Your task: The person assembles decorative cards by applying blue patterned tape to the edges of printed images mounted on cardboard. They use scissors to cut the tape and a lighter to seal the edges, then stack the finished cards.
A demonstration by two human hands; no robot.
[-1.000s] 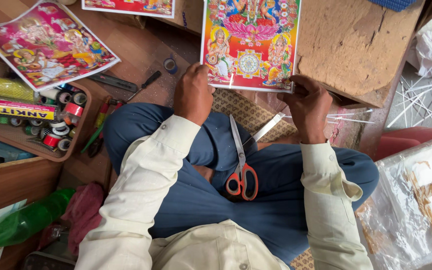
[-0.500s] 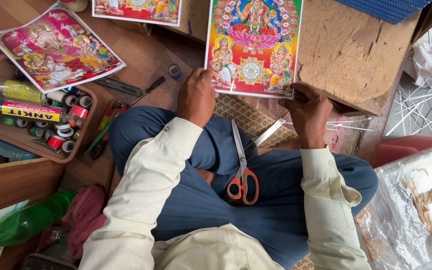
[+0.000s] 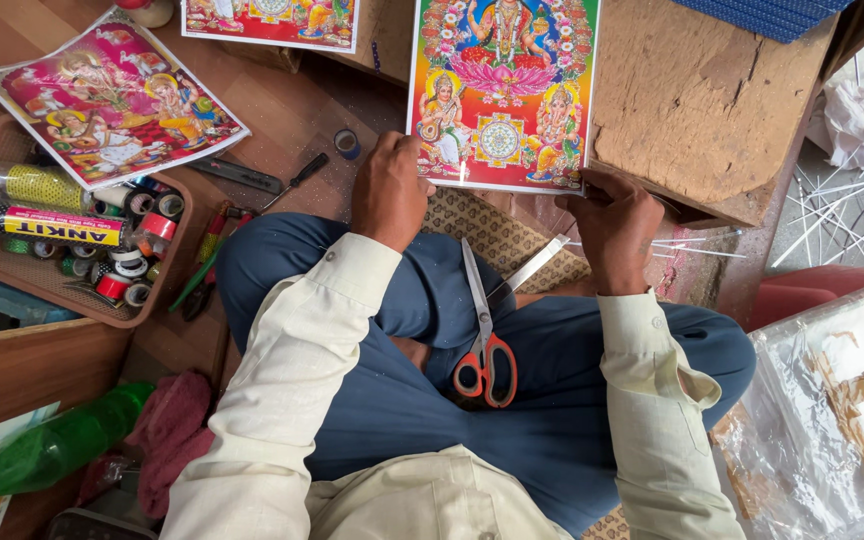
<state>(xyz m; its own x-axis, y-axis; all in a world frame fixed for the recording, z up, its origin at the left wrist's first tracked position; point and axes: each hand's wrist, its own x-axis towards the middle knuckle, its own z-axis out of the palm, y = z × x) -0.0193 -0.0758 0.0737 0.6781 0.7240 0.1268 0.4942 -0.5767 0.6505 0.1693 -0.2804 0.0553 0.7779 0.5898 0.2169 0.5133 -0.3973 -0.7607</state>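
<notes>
Left hand (image 3: 389, 193) and right hand (image 3: 616, 222) grip a glossy rectangular print (image 3: 504, 90).

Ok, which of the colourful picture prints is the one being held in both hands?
The upright print on the wooden block: the left hand and right hand grip its bottom edge. The pink print and the top print lie untouched.

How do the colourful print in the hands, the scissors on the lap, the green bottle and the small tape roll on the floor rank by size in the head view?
1. Colourful print, though its top is cut off.
2. and 3. Green bottle and scissors look alike in length, and the scissors lie nearer the camera, so I leave them unranked.
4. Small tape roll.
</notes>
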